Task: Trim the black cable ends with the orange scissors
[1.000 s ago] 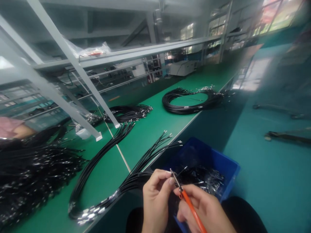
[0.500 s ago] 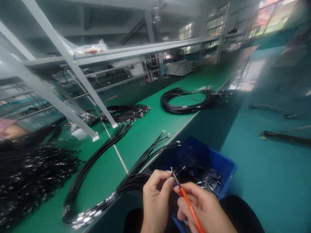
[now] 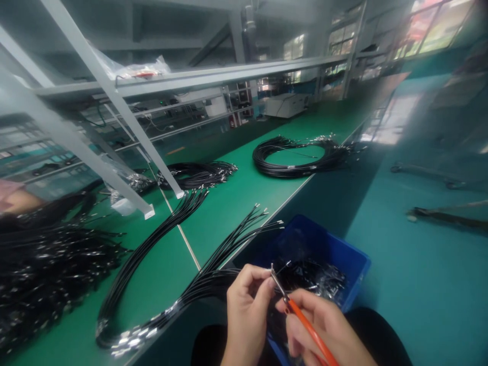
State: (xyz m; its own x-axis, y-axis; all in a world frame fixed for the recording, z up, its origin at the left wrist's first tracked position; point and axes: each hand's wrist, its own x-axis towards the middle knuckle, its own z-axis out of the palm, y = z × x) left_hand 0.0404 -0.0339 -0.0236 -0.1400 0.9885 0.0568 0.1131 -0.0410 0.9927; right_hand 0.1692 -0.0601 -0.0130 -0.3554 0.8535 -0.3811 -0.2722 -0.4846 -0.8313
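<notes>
My left hand (image 3: 249, 305) pinches the end of a thin black cable between thumb and forefinger; a small metal tip (image 3: 272, 269) sticks up from the pinch. In my right hand (image 3: 324, 317) is a pair of orange-handled pliers (image 3: 307, 323), its slim metal jaws reaching to that tip. Whether the jaws grip it is too small to tell. Just left of my left hand, a bundle of black cables (image 3: 213, 284) loops along the green table's edge. Below and behind both hands stands a blue bin (image 3: 353, 254) with dark cable pieces and clear plastic in it.
More coiled black cables (image 3: 290, 170) lie on the green table (image 3: 229, 218). A large heap of cables (image 3: 41, 284) covers the left side, near another person's arm (image 3: 23, 201). White shelf posts (image 3: 129, 129) rise from the table. A wheeled stand's leg (image 3: 446, 216) is at right.
Both hands and the pliers have shifted slightly right. The pliers' handle has moved a little right and its jaws still meet the cable end.
</notes>
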